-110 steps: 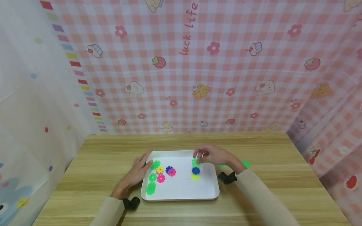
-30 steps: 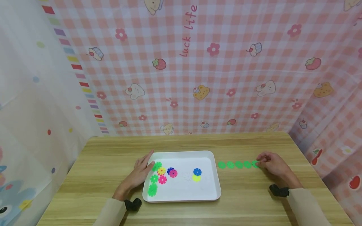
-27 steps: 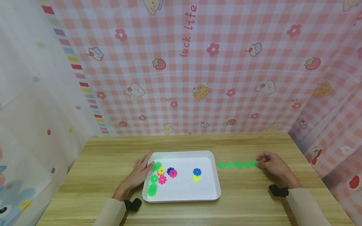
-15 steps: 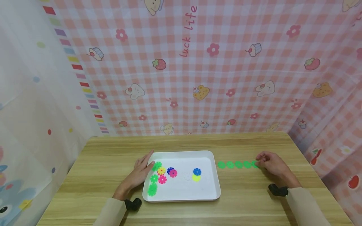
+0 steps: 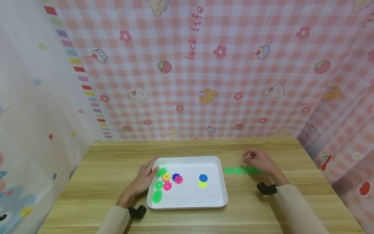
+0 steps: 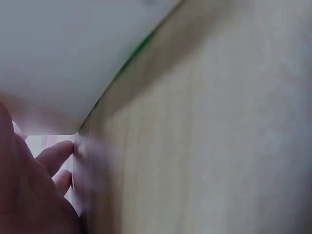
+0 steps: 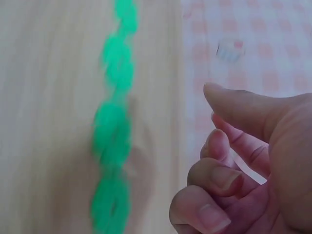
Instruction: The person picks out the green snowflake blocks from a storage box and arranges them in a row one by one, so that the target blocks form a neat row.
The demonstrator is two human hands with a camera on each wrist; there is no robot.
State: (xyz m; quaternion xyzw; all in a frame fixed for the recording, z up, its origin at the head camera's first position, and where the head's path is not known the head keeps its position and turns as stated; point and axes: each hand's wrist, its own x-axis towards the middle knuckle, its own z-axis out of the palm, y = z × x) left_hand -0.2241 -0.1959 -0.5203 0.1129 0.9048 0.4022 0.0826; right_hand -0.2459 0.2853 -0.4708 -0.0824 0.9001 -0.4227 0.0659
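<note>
My left hand (image 5: 142, 180) lies at the left edge of a white tray (image 5: 187, 203), thumb over the rim and fingers straight along the outside. In the left wrist view, fingertips (image 6: 62, 150) touch the table beside the tray wall (image 6: 73, 63). My right hand (image 5: 258, 161) hovers over the right end of a row of green snowflake discs (image 5: 237, 170), fingers loosely curled. The right wrist view shows nothing between the thumb (image 7: 239, 102) and fingers; green discs (image 7: 112, 134) lie in a blurred line beside the hand. The hand partly hides the row's right end.
Inside the tray, several green discs (image 5: 157, 196) line the left side near pink (image 5: 167, 186) and yellow (image 5: 166, 176) ones. A blue disc (image 5: 203, 177) overlaps a yellow disc (image 5: 202, 184) at the right. A pale disc (image 5: 193, 182) lies mid-tray. A patterned curtain (image 5: 187, 81) hangs behind the table.
My right hand took a green disc from the tray, set it at the row's right end and released it. It is now lifted and further left. The left hand stays on the tray.
</note>
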